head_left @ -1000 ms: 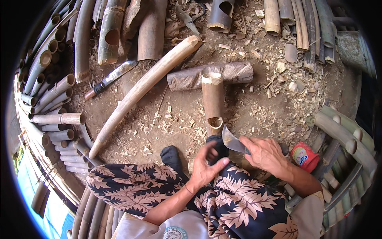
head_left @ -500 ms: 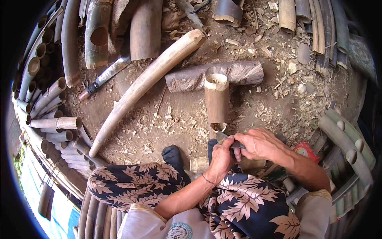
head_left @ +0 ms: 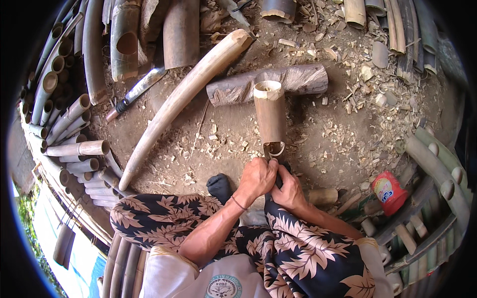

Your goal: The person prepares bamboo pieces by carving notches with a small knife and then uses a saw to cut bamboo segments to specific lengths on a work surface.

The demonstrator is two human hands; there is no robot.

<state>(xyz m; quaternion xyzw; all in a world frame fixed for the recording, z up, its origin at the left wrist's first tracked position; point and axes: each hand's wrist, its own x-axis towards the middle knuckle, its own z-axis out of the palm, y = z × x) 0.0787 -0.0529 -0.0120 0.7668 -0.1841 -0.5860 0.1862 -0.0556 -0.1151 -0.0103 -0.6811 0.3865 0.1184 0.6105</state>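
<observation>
In front of me a short bamboo tube rests its far end on a notched log, with its cut-out near end facing me. At that near end is the dark blade of a knife. My left hand is closed at the knife, its fingers bunched near the blade. Close against it on the right, my right hand is also closed, thumb pointing up; a dark handle shows partly in its grip. My fingers hide most of the handle.
A long curved pole lies left of the log, beside a large knife. Bamboo tubes are stacked at left, with more bamboo at right. A red packet lies at right. Wood chips litter the ground.
My right hand has come down and left, from over the left hand to beside it. My left hand has shifted slightly left and up, and the blade now points up at the tube's near end.
</observation>
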